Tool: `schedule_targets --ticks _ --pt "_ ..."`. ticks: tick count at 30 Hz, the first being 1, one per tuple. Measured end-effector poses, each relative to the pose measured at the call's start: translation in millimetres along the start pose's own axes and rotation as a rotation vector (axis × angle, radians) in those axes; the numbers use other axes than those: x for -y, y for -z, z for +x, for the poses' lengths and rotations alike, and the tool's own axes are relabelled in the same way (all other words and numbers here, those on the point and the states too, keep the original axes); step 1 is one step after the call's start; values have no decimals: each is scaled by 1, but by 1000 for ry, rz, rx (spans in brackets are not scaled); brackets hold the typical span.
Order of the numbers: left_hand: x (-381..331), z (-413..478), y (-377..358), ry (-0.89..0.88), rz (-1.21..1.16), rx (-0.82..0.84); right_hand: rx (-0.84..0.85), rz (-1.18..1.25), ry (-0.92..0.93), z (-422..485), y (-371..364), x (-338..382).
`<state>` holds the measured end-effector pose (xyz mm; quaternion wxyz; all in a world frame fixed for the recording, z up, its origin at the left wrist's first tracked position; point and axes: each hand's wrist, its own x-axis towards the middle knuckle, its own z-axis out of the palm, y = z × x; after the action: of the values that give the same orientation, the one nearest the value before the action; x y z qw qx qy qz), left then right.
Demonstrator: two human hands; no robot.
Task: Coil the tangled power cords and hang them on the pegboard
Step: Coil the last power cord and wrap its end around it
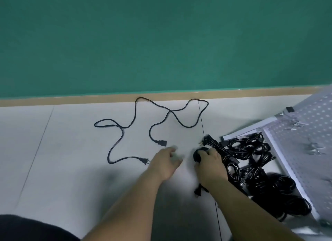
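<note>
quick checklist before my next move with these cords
1. Right hand grips a coiled cord: ok.
2. Left hand free, fingers open: ok.
3. Loose cord clear of the pile: ok, it lies apart on the floor.
4. Loose cord coiled: not ok, spread in wide loops, crossing itself once.
5. Its two-pin plug near the left hand: ok.
6. Pegboard hooks free: cannot tell, blurred.
</note>
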<state>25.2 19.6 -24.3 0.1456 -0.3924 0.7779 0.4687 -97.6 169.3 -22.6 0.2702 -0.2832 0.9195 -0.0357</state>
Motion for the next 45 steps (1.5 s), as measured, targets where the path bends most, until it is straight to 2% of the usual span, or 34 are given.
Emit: schedule_targets --ticks 4,9,16,23,29,35,41,45 --pt "26 -14 42 -20 145 -161 83 10 216 14 7 29" --pt "56 -23 78 10 201 -233 182 -96 380 36 6 72" --pt "81 -16 87 -1 271 -208 284 -245 478 70 -12 112" --pt "97 -1 86 39 248 -192 371 -392 472 91 -33 124" --pt "97 11 81 75 209 -183 238 -470 520 85 -53 125" --pt "82 8 88 28 159 -229 48 -214 609 78 -29 123" --pt "48 -6 109 -92 40 -353 -202 115 647 56 27 132" --pt "12 -22 121 -238 -20 -426 -239 300 677 31 72 139"
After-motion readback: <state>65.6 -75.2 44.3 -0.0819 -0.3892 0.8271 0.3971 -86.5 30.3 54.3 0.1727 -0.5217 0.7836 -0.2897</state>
